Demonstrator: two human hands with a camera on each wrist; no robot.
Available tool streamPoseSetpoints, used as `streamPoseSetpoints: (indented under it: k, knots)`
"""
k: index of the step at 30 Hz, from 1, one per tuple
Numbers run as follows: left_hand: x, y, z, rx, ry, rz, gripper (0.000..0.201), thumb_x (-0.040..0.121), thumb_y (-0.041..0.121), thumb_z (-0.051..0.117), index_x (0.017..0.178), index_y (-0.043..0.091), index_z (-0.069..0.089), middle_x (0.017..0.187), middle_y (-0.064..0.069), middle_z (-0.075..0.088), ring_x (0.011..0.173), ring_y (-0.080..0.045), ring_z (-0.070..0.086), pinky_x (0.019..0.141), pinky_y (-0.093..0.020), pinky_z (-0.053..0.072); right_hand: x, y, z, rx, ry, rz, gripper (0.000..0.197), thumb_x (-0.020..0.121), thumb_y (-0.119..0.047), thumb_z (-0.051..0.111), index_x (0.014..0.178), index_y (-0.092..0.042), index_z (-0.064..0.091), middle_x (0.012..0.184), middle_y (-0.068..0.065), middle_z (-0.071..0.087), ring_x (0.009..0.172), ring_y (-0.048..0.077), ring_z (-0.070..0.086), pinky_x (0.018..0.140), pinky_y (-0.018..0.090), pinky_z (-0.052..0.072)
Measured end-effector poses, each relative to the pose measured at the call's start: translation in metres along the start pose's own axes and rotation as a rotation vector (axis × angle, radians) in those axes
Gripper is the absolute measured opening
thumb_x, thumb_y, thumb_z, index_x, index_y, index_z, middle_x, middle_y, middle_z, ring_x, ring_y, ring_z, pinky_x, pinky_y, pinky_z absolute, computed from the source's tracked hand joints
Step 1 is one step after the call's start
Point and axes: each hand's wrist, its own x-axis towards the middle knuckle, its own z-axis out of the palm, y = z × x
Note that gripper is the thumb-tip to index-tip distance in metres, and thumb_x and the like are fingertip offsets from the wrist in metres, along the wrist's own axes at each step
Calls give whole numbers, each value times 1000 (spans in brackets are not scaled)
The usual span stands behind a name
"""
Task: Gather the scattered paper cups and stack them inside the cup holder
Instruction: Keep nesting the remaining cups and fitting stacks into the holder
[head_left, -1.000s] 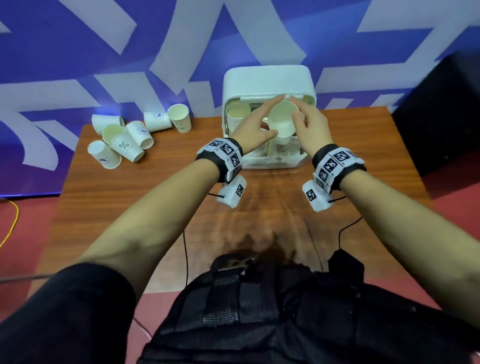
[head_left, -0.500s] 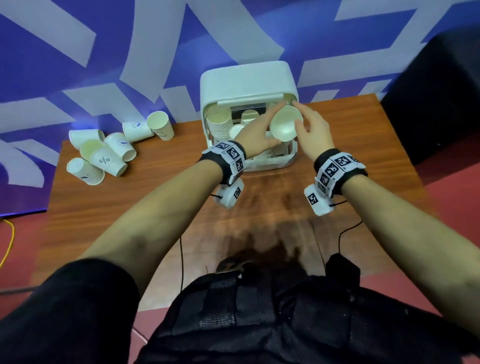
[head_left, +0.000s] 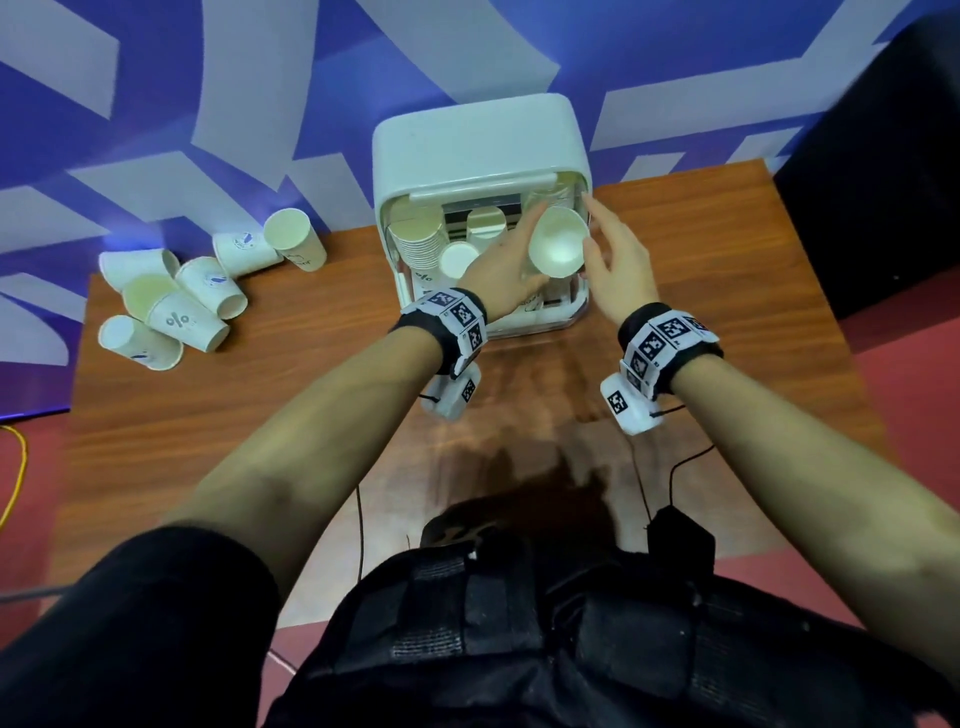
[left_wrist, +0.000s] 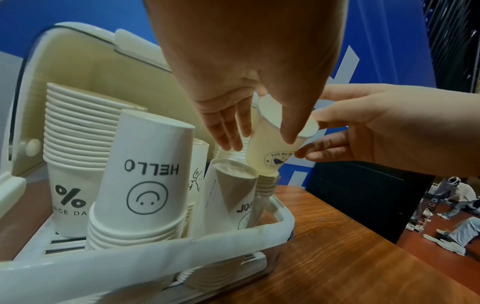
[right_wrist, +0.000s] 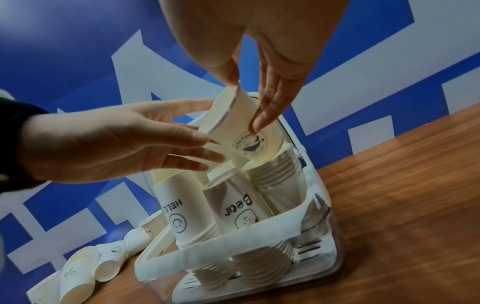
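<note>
Both hands meet at one white paper cup with a round blue emblem (head_left: 557, 248), held tilted over the right rear part of the white plastic cup holder (head_left: 480, 145), its open mouth turned toward the person and its base dipping into the top of a nested stack of plain white cups (right_wrist: 275, 174). The left hand (head_left: 506, 270) has its fingers nearly straight, thumb tip on the cup's rim and fingertips lying along its left wall, so it steadies the cup with a light pinch. The right hand (head_left: 615, 260) comes in from the other side, thumb against the rim and fingers stretched down the wall to just above the emblem, likewise pinching it lightly. Below them the holder contains several other stacks: an upright pile printed with a percent sign (left_wrist: 71, 185) at its left, an upside-down stack reading HELLO with a smiley face (left_wrist: 145, 181) in front, and an upside-down stack with a bear drawing (right_wrist: 239, 207) beside that. The holder stands at the far edge of the brown wooden tabletop (head_left: 260, 415), near the middle. Toward the far left corner lies a cluster of loose white paper cups (head_left: 202, 291), most on their sides, well apart from both hands.
</note>
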Motion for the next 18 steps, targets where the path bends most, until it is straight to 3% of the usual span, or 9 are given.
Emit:
streamPoseSetpoints:
  k: [3, 6, 8, 12, 15, 18]
  knots:
    - [7, -4, 5, 33, 22, -37, 83, 89, 21, 63, 152, 17, 9, 149, -12, 39, 129, -27, 47, 105, -35, 39, 4, 6, -1, 10, 34, -21, 45, 97, -12, 41, 140, -23, 45, 128, 7, 52, 111, 7, 48, 100, 25, 41]
    - [15, -7, 11, 31, 38, -53, 82, 88, 19, 61, 153, 17, 10, 148, -13, 40, 131, -27, 45, 108, -42, 38, 10, 13, -2, 12, 34, -18, 44, 96, -7, 41, 138, -18, 48, 132, 8, 50, 119, 11, 47, 104, 28, 41]
    - [20, -9, 14, 29, 55, -55, 81, 89, 16, 58, 153, 17, 10, 148, -14, 40, 132, -27, 44, 109, -40, 37, 13, 16, -3, 3, 28, -5, 45, 95, -6, 41, 138, -16, 48, 133, 8, 50, 119, 11, 47, 105, 29, 40]
    - [24, -12, 21, 50, 97, -37, 74, 90, 19, 53, 152, 25, 14, 138, -16, 48, 120, -25, 53, 100, -41, 45, 17, 19, -7, 17, 4, 24, 49, 94, -7, 41, 140, -22, 45, 134, 6, 50, 111, 8, 49, 99, 23, 42]
    - [22, -18, 27, 83, 94, -43, 72, 90, 26, 52, 152, 31, 15, 123, -11, 54, 105, -22, 58, 92, -41, 49, 18, 25, -6, -13, -33, 28, 48, 93, -8, 43, 138, -23, 48, 123, 9, 56, 94, 15, 56, 87, 18, 43]
    - [19, -23, 27, 137, 96, -42, 75, 90, 28, 54, 151, 35, 12, 125, -9, 52, 108, -21, 57, 89, -42, 50, 20, 30, -3, 6, -34, 47, 48, 90, -8, 42, 135, -24, 52, 118, 11, 58, 99, 26, 59, 87, 22, 48]
